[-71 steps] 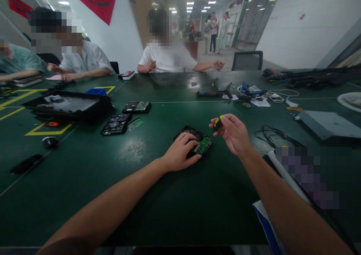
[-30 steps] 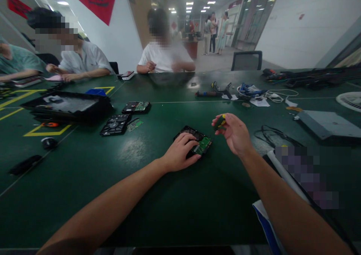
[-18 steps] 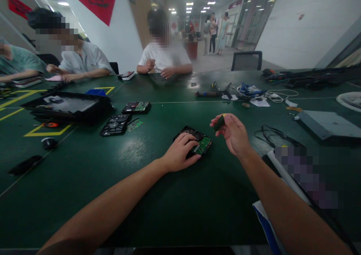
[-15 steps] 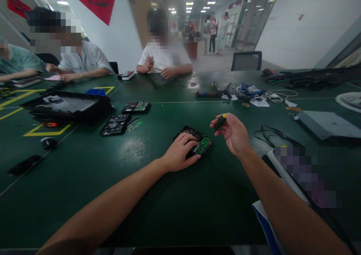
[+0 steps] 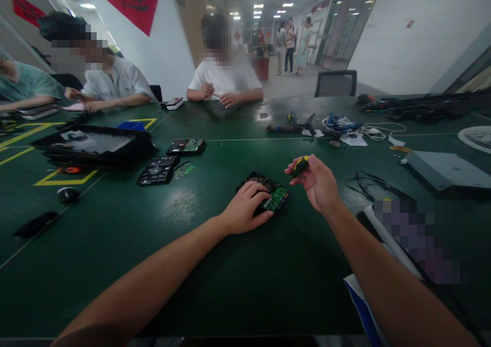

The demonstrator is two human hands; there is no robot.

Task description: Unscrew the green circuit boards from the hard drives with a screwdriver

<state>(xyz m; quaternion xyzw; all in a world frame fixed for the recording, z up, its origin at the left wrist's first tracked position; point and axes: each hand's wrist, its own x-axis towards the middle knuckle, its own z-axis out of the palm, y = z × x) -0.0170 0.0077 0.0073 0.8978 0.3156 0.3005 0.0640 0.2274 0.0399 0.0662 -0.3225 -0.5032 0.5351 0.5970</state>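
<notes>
A black hard drive (image 5: 259,179) with a green circuit board (image 5: 276,197) facing up lies on the green table (image 5: 215,265). My left hand (image 5: 244,209) rests on its near side, fingers curled over the drive and pressing it down. My right hand (image 5: 318,182) hovers just right of the drive, its fingers pinched round the black and yellow handle of a small screwdriver (image 5: 299,166). The shaft points down toward the board's right edge; the tip is too thin to make out.
Another drive (image 5: 186,145), a black drive cover (image 5: 157,169) and a loose green board (image 5: 183,169) lie to the left beside a black tray (image 5: 90,143). Cables (image 5: 370,184), a grey box (image 5: 445,168) and tools (image 5: 291,126) are to the right. Other people sit across the table.
My right hand has turned the screwdriver handle between its fingers while staying in place. My left hand has stayed on the drive. The person opposite has drawn an arm back in.
</notes>
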